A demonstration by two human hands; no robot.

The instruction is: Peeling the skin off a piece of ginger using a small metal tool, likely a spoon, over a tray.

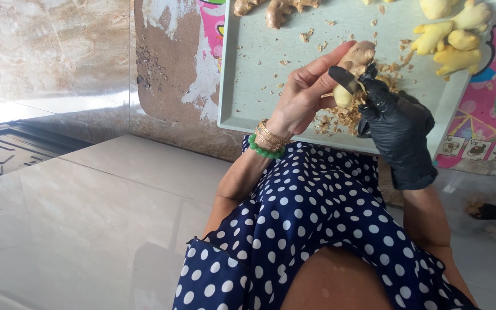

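A knobbly piece of ginger root, tan-skinned at its upper end and scraped pale yellow lower down (pixel 353 69), sits above the pale green rectangular tray (pixel 259 74), held between both hands over a heap of brown peelings (pixel 340 117). The bare left hand (pixel 305 95) is closed on it from the left, fingers stretched along its top and thumb underneath. The right hand, in a black glove (pixel 394 117), is clamped on its lower part, with the gloved thumb pressed across the peeled patch; whether a blade or scraper is tucked in that grip cannot be told.

The peeled surface looks moist, so the root may well slip between the fingers, and the bare left fingertips lie close to where the gloved thumb works. If a cutting edge is hidden there, a slip could nick them. The root is also held near the tray's front edge, above the lap in a navy polka-dot dress (pixel 317 218), so peelings or the root itself could drop off the tray onto the cloth.

Peeled yellow ginger pieces (pixel 454 40) lie at the tray's far right corner, and unpeeled brown pieces (pixel 276 8) at its far edge. Gold bangles and a green bead bracelet (pixel 266 143) circle the left wrist.
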